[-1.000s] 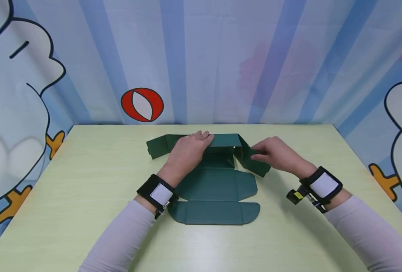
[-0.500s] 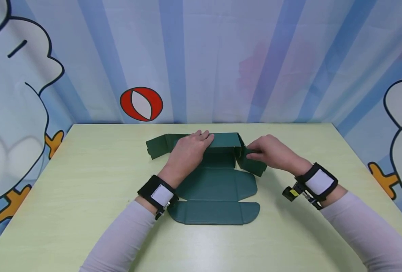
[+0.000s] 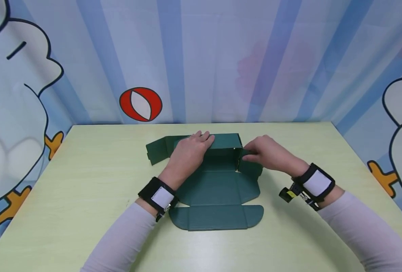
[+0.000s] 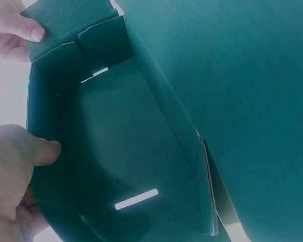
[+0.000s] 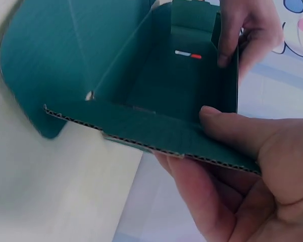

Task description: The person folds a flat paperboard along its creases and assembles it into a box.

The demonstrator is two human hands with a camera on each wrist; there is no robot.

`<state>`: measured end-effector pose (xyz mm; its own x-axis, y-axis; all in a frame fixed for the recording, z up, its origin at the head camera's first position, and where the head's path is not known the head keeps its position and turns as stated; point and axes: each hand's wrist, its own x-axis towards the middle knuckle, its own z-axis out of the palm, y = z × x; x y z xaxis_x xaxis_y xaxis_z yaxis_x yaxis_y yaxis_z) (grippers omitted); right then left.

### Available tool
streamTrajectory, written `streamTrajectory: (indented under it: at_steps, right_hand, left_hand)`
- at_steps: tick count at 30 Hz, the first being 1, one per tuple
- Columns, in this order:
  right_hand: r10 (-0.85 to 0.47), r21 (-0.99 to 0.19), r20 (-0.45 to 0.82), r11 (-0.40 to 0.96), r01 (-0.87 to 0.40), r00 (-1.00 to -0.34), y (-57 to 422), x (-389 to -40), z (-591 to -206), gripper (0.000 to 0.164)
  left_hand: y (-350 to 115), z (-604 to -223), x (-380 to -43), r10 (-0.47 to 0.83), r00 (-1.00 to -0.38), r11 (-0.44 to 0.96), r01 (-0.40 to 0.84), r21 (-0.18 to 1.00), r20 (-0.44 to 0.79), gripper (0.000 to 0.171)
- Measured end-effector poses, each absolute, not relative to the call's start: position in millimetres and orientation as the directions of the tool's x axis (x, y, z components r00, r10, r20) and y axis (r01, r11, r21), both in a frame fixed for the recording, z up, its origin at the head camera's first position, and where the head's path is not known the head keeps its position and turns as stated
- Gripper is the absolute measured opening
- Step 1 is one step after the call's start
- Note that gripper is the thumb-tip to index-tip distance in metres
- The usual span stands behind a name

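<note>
A partly folded green cardboard box (image 3: 214, 187) lies on the table, its back section raised into a tray shape and its lid panel (image 3: 217, 218) flat toward the person. My left hand (image 3: 190, 154) grips the raised back wall (image 4: 48, 191), thumb on the inner side and fingers outside. At the right end, my right hand (image 3: 270, 153) pinches a side flap (image 5: 156, 128), thumb on top and fingers underneath. The left side flap (image 3: 157, 149) sticks out untouched. A narrow slot (image 4: 136, 198) shows in the tray's face in the left wrist view.
The pale wooden table (image 3: 95, 181) extends around the box on all sides. Behind it hangs a blue striped cloth (image 3: 204, 60) with a printed red-and-white ball (image 3: 140, 104). Cartoon figures are printed at both sides.
My right hand has moved slightly left, folding the right side flap inward against the tray's end. The box's front panels have shifted a little toward the person. My left hand stays almost still.
</note>
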<state>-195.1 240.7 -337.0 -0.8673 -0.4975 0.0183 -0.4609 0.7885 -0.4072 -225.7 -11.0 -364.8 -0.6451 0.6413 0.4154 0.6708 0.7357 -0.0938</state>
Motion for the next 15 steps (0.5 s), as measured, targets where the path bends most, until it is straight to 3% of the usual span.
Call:
streamTrajectory:
  at_steps: [8, 12, 15]
  right_hand:
    - [-0.412, -0.417, 0.013, 0.826, -0.379, -0.911, 235.1, -185.5, -342.5, 0.036]
    - [-0.396, -0.516, -0.047, 0.796, -0.317, -0.917, 238.2, -182.2, -343.7, 0.022]
    - [-0.406, -0.603, -0.110, 0.753, -0.264, -0.907, 241.5, -181.0, -342.8, 0.025]
  left_hand:
    - [-9.9, -366.2, -224.3, 0.645, -0.638, 0.732, 0.674, -0.101, 0.420, 0.034]
    - [-9.6, -366.8, -223.6, 0.648, -0.639, 0.731, 0.674, -0.105, 0.413, 0.034]
    - [-9.6, -366.9, -223.1, 0.647, -0.640, 0.733, 0.672, -0.108, 0.413, 0.034]
